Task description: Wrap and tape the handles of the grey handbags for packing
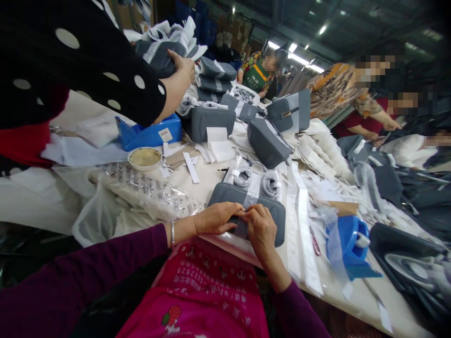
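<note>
A dark grey handbag point(275, 217) lies on the table right in front of me, with a translucent wrapping strip point(252, 191) running across its middle. My left hand point(216, 218) rests on the bag's near left side, fingers stretched out and thumb apart, fingertips at the strip. From the right, my right hand point(261, 231) has its thumb and fingers pinched together at the strip's near part, touching the left fingertips. Exactly what is between them is hidden. Behind the bag's top edge sit two wrapped coils point(243, 177), seemingly straps or handles.
More grey handbags point(269, 142) stand behind. A blue tape dispenser point(352, 244) is at right, beside white strips point(305, 234) and red-handled snips point(314, 241). Left are another blue dispenser point(151, 134), a round tub point(144, 158) and plastic wrap point(151, 192). A co-worker's arm point(176, 89) reaches in upper left.
</note>
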A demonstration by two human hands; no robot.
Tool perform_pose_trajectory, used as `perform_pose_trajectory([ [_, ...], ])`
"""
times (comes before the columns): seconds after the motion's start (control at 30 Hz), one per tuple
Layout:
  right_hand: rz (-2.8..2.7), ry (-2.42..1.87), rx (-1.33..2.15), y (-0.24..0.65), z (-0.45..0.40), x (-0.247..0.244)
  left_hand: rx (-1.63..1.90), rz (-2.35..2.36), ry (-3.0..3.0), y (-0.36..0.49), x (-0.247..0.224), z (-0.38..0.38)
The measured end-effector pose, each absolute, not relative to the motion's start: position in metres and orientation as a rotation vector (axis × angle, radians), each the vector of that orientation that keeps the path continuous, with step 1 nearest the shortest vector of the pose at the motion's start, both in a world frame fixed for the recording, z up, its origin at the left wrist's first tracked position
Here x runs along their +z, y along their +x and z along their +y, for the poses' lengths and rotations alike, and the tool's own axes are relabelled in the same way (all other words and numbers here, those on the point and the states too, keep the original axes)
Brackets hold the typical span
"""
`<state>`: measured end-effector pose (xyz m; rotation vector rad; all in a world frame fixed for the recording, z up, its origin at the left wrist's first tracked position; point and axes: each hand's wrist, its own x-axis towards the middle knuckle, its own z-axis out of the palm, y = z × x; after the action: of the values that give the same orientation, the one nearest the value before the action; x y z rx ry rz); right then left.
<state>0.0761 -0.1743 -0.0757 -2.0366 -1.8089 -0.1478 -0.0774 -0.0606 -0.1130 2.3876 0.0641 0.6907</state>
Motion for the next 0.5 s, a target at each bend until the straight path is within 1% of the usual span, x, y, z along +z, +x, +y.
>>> perform_pose_trajectory([
  [0.2, -1.792, -2.078, -0.136, 0.079, -0.169, -0.076, 0.693, 0.062, 2.407, -0.078, -0.109, -0.063],
  [0.37, -1.808, -2.169, 0.001, 0.085, -0.158, -0.067, 0.714, 0.098, 2.459, -0.080, -0.105, -0.067],
  [0.5, -1.879, -2.162, 0.065, 0.091, -0.150, -0.055, 0.706, 0.105, 2.580, -0.080, -0.103, -0.068],
])
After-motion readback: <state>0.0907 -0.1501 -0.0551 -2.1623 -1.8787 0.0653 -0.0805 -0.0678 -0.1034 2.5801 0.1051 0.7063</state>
